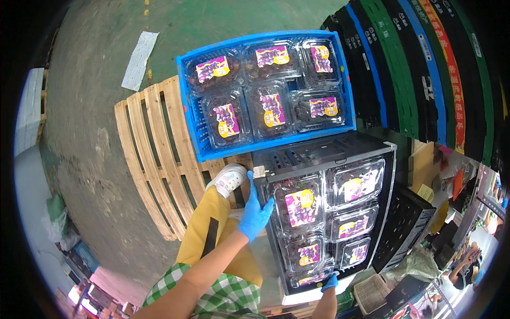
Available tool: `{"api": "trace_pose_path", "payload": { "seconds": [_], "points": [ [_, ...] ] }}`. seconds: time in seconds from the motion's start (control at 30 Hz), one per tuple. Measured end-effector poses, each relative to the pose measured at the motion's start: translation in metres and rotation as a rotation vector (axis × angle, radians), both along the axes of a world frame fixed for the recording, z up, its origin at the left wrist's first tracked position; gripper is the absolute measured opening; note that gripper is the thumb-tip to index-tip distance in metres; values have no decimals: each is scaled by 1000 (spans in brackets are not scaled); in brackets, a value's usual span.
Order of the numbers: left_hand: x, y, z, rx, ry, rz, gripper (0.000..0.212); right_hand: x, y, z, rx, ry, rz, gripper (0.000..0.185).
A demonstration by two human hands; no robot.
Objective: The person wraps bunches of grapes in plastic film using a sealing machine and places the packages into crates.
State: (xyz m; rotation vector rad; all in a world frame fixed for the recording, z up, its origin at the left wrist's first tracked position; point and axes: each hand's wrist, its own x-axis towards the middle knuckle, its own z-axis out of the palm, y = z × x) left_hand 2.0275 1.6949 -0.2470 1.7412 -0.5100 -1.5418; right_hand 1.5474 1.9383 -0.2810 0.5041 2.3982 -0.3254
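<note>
A black plastic crate stands tilted before me, its upper face towards me. In it lie several clear clamshell boxes of dark grapes with purple and yellow labels. My left hand, in a blue glove, grips the crate's left side near the far corner, thumb over the rim. Down at the near end, my right hand, also blue-gloved, holds the rim beside a grape box; its fingers are partly hidden. Just beyond the black crate sits a blue crate with several similar boxes of grapes.
The blue crate rests on a wooden pallet, where my foot in a white clog also stands. Stacked black, green and blue crates rise at the right. Another black crate lies nearby. A person is at the lower right.
</note>
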Motion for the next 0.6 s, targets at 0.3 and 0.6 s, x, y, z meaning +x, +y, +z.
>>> {"api": "trace_pose_path", "payload": {
  "seconds": [0.3,0.6],
  "points": [
    [-3,3,-1,137,-98,-15,68,2,4,6,57,82,-3,48],
    [-11,8,-13,-54,-320,60,49,37,-20,22,40,199,-15,47]
  ]
}}
